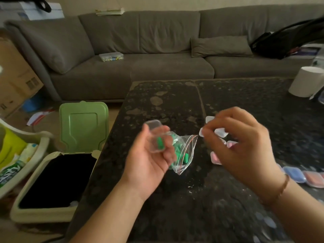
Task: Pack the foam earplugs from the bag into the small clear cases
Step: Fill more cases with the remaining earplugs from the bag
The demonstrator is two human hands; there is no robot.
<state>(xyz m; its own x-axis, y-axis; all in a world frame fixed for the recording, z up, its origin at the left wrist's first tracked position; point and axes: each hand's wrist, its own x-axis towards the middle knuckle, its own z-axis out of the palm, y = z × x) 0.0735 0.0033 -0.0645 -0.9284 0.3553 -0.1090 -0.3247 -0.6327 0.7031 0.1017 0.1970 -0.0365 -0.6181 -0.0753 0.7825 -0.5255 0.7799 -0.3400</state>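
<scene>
A dark speckled table [175,199] is seen from above, with two bare forearms reaching over its near edge. A thin bracelet [282,188] is worn on the right wrist. At the right edge, a row of filled cases [305,177], blue and pink, is laid flat on the tabletop.

A small clear case [155,137] is held in the left hand [149,155], palm up, fingers curled round it; its lid is tipped up and one green earplug [160,143] is seen inside. The right hand [240,142] is raised just beside it with fingers bent; whether anything is pinched between the fingertips cannot be told through the blur. Between the hands, a clear zip bag [184,153] is lying on the table with its mouth toward the right hand, and more green earplugs are seen within. Several other small cases [220,132], some white and some pink, are partly hidden behind the right hand.

Beside the table on the left, a bin [43,204] is stood with its green lid [84,125] swung upright. A white paper roll [306,81] is placed at the table's far right corner. A grey sofa [140,50] is set behind, with a cushion [220,46] and a small plastic box [111,56] on its seat.
</scene>
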